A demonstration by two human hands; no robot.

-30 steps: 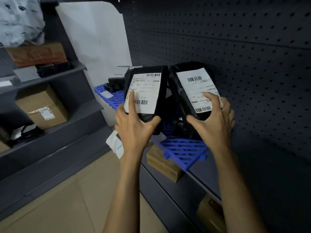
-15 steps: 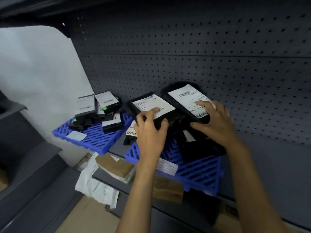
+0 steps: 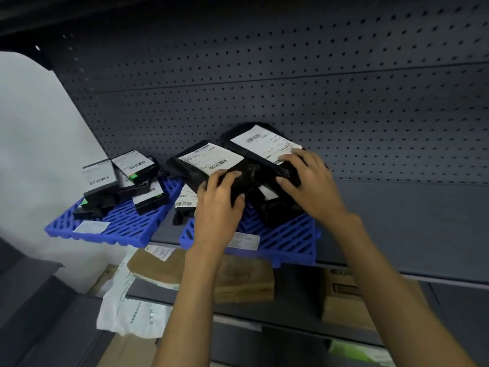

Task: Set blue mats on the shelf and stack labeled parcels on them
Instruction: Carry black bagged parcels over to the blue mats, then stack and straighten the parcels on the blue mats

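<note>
— Where are the parcels?
— On the blue mat (image 3: 291, 242) on the shelf (image 3: 397, 221). The left hand (image 3: 219, 205) grips the black parcel (image 3: 209, 160); the right hand (image 3: 309, 186) curls round the second parcel (image 3: 262, 147), at its two o'clock.
— The other mat (image 3: 119, 226)?
— Nine o'clock, carrying small boxes (image 3: 100, 181).

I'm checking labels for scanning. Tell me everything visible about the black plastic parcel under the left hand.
The black plastic-wrapped parcel is flat, glossy and crinkled, with a white barcoded shipping label facing up. It lies tilted atop other dark parcels over the blue slatted mat. The left hand grips its near end. A second labelled parcel lies alongside.
</note>
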